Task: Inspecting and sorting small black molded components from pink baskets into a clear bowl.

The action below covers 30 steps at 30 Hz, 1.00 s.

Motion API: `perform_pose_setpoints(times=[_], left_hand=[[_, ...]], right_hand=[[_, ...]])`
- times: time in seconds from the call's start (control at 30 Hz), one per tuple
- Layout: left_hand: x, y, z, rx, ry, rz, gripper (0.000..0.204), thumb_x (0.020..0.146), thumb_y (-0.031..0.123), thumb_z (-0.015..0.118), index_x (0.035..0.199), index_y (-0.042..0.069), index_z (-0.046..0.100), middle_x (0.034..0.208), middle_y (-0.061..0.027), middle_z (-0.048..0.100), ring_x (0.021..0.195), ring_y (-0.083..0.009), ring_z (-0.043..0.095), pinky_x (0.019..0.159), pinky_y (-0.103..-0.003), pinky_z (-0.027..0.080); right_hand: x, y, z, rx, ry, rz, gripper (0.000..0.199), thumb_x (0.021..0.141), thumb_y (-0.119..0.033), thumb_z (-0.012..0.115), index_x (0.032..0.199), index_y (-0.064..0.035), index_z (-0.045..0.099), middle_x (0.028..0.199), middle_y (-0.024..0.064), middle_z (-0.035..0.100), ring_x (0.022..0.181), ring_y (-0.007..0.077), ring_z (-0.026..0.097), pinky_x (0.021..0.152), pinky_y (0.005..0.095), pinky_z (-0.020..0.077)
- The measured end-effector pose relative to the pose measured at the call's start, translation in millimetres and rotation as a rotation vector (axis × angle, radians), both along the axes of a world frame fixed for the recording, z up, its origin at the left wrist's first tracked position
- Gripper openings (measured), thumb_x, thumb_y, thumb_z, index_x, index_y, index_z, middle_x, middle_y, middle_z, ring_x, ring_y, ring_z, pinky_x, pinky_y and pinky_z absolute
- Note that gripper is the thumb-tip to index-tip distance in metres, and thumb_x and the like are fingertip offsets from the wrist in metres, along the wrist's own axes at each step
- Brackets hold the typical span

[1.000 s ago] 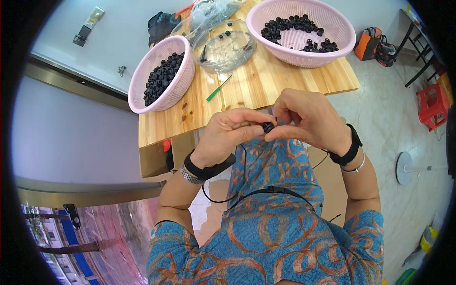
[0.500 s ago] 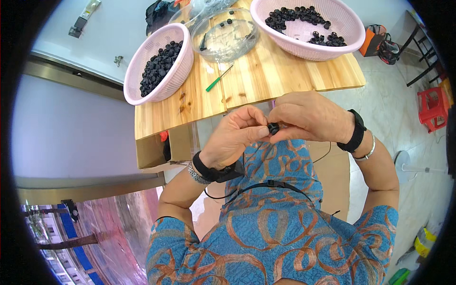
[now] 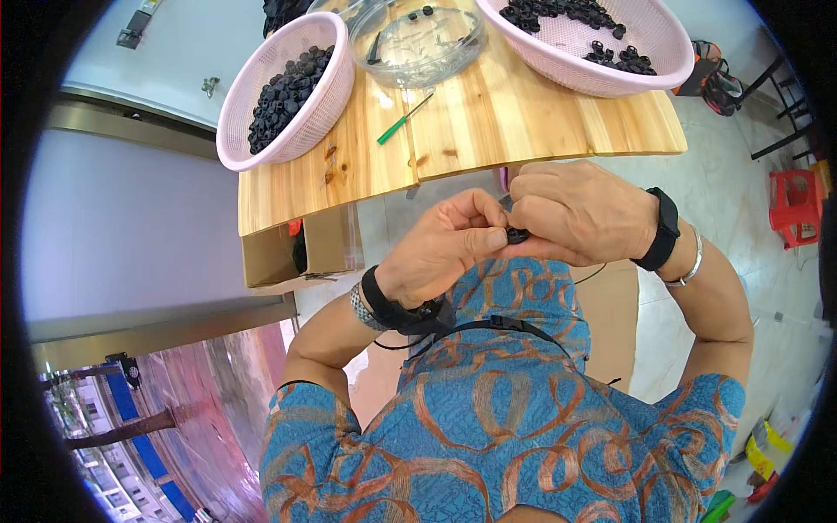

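Between both hands, just off the table's near edge and above my lap, is a small round black plastic part point(image 3: 517, 235). My left hand point(image 3: 453, 235) pinches it from the left with thumb and forefinger. From the other side my right hand point(image 3: 571, 213) closes on the same part, its curled fingers covering much of it. Beyond, on the wooden table, a pink basket point(image 3: 234, 131) at the left holds a heap of similar black parts point(image 3: 292, 98). A second pink basket point(image 3: 575, 74) at the far right holds scattered black parts point(image 3: 621, 59).
A screwdriver with a green handle point(image 3: 394, 131) lies on the wooden table point(image 3: 488, 131). Behind it stands a clear round plastic tray point(image 3: 418, 65) with a few black pieces. Below the table's left side is a cardboard box point(image 3: 330, 244). A red stool point(image 3: 793, 205) stands at the right.
My head view has shifted, so the table and baskets sit higher in the picture. Both hands still hold the black part, and my right hand's fingers have curled further over it.
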<state>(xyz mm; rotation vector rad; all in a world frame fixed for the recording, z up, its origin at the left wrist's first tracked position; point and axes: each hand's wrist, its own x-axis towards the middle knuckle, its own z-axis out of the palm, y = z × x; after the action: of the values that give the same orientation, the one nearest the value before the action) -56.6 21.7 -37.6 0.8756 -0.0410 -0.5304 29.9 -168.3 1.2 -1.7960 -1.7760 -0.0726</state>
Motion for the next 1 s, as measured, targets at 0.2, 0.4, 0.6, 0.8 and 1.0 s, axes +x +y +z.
perform_pose_setpoints(times=[0.2, 0.4, 0.6, 0.8, 1.0], left_hand=[[13, 9, 16, -0.089, -0.056, 0.068, 0.010, 0.085, 0.007, 0.057, 0.093, 0.007, 0.051, 0.096, -0.0036, 0.059, 0.086, -0.0117, 0.058, 0.076, -0.025, 0.048], [21, 68, 65, 0.499, -0.328, 0.467, 0.025, 0.087, 0.006, 0.055, 0.111, 0.000, 0.055, 0.097, -0.0035, 0.060, 0.082, -0.0084, 0.056, 0.075, -0.022, 0.046], [42, 156, 136, 1.310, -0.640, 0.616, 0.024, 0.082, 0.001, 0.055, 0.106, -0.001, 0.058, 0.097, -0.0027, 0.058, 0.090, -0.0093, 0.053, 0.079, -0.023, 0.043], [103, 198, 153, 1.710, -0.808, 0.286, 0.025, 0.082, 0.004, 0.053, 0.107, 0.003, 0.058, 0.104, -0.0046, 0.057, 0.098, -0.0123, 0.052, 0.079, -0.025, 0.044], [212, 175, 151, 1.883, -0.847, -0.001, 0.023, 0.083, 0.019, 0.055, 0.101, 0.004, 0.061, 0.089, -0.0057, 0.061, 0.080, -0.0156, 0.058, 0.070, -0.029, 0.047]], right_hand=[[12, 3, -2, 0.106, 0.492, -0.078, 0.041, 0.069, -0.030, 0.075, 0.095, -0.0055, 0.056, 0.064, 0.0011, 0.047, 0.052, 0.0130, 0.044, 0.048, 0.0243, 0.0365], [6, -3, -18, 0.304, 0.666, -0.254, 0.038, 0.070, -0.013, 0.076, 0.100, -0.0018, 0.056, 0.064, -0.0012, 0.050, 0.052, 0.0068, 0.044, 0.047, 0.0206, 0.0358], [11, 7, -30, 0.244, 0.697, -0.289, 0.027, 0.074, -0.010, 0.072, 0.094, -0.0009, 0.057, 0.064, -0.0002, 0.050, 0.051, 0.0061, 0.045, 0.046, 0.0197, 0.0370], [25, 17, -25, 0.204, 0.717, -0.284, 0.023, 0.076, -0.010, 0.070, 0.094, -0.0022, 0.057, 0.064, 0.0011, 0.051, 0.052, 0.0074, 0.045, 0.046, 0.0199, 0.0372], [38, 21, -14, 0.109, 0.774, -0.254, 0.021, 0.076, -0.014, 0.070, 0.091, -0.0044, 0.058, 0.062, 0.0019, 0.050, 0.052, 0.0115, 0.049, 0.046, 0.0235, 0.0388]])
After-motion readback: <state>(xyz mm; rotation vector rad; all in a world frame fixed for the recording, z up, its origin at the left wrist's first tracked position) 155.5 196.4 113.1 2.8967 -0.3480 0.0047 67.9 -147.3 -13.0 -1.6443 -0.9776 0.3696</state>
